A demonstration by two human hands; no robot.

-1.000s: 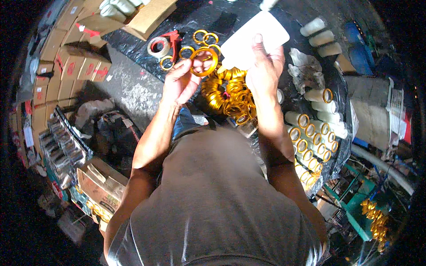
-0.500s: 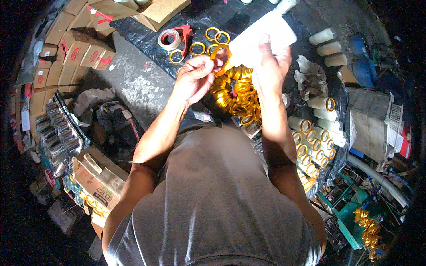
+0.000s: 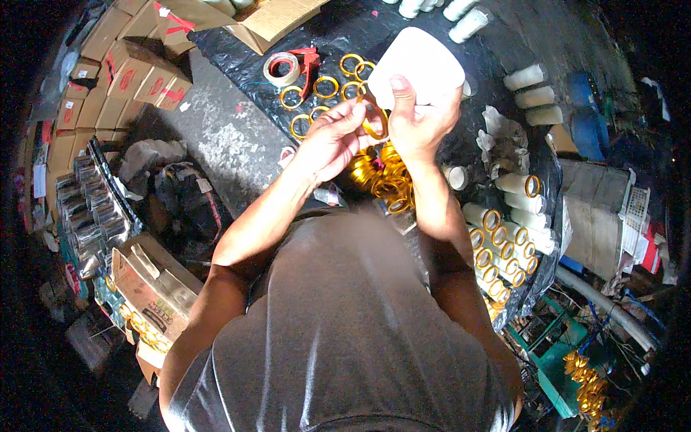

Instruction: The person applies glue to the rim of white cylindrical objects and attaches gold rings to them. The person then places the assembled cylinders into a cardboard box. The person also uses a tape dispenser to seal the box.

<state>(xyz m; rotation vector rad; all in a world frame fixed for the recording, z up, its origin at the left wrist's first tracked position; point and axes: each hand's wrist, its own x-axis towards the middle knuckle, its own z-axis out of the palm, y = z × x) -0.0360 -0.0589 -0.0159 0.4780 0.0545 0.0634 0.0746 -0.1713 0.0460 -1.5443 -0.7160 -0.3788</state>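
Observation:
My right hand (image 3: 426, 128) is closed around a white tube (image 3: 421, 63), its thumb lying along the near side. Pinched in the fingers of my left hand (image 3: 332, 144) is a gold ring (image 3: 376, 122), close beside my right hand and the tube's near end. Whether ring and tube touch I cannot tell. Below both hands sits a heap of gold rings (image 3: 389, 183), partly covered by my right wrist. Several loose gold rings (image 3: 326, 87) lie past my left hand on black plastic sheeting (image 3: 345, 32).
A red tape dispenser (image 3: 308, 72) with a tape roll stands beyond my left hand. At right, several white tubes with gold-ringed ends (image 3: 504, 248) lie stacked near crumpled plastic (image 3: 495, 140). Cardboard boxes (image 3: 129, 79) are piled at far left; an open carton (image 3: 155, 288) sits near left.
The white tube has turned in my right hand, showing a broader, rounder outline. My left hand has brought the gold ring rightward and slightly down, nearer my right hand.

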